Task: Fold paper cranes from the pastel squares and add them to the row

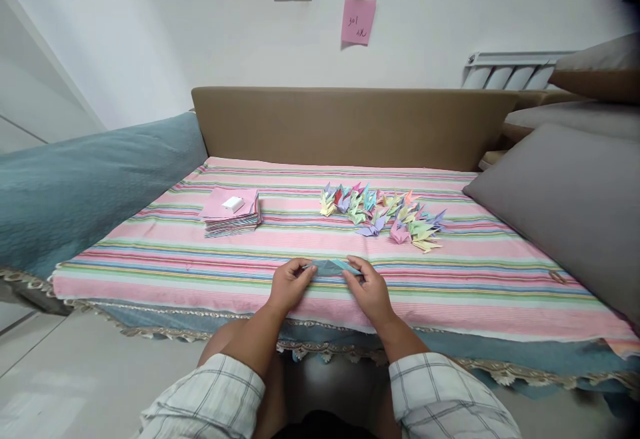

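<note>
A partly folded piece of blue-green origami paper (327, 268) is stretched between my two hands, just above the front part of the striped cloth. My left hand (291, 284) pinches its left end between thumb and fingers. At the right end, my right hand (369, 288) grips the paper the same way. Beyond my hands lies a cluster of folded paper cranes (383, 216) in several colours. To the left, a stack of square coloured paper (231, 216) carries a small white block (233, 204) on its pink top sheet.
The pink striped cloth (150, 252) covers a sofa seat with a brown backrest (345, 126). Grey cushions (565, 199) pile up at the right, near a small brown object (557, 277). A blue-covered armrest (100, 186) borders the left side. A pink note (358, 21) hangs on the wall.
</note>
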`<state>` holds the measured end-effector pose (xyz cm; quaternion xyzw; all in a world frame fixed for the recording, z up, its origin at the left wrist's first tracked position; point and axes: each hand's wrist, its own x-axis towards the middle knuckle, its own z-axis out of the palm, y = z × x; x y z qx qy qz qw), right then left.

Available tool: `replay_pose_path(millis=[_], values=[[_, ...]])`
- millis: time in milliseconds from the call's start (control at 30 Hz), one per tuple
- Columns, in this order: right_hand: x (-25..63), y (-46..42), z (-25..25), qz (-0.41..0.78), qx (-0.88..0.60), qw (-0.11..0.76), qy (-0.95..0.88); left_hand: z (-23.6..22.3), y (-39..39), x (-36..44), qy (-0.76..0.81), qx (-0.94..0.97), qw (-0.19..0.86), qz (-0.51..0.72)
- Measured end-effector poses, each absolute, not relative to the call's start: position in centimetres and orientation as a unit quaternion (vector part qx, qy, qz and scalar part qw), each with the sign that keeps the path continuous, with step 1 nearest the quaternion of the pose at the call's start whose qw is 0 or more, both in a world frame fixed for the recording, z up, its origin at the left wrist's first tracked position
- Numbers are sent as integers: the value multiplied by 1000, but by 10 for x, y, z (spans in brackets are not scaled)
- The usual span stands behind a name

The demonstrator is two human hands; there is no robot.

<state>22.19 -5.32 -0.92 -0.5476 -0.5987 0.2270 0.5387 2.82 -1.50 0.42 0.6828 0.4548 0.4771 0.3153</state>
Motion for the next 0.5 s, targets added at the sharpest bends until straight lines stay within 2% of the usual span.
replay_pose_path(millis=[133,233,400,500], values=[[220,-48,-10,366,-505,602,-498,5,-11,30,484,615,377,496],[219,-48,-8,382,-509,603,-482,7,-8,34,496,593,397,494],[225,-51,-5,212,-630,500,-555,12,-10,41,565,632,316,426],[226,-52,-5,89,-628,473,-612,15,-12,45,605,658,237,381]])
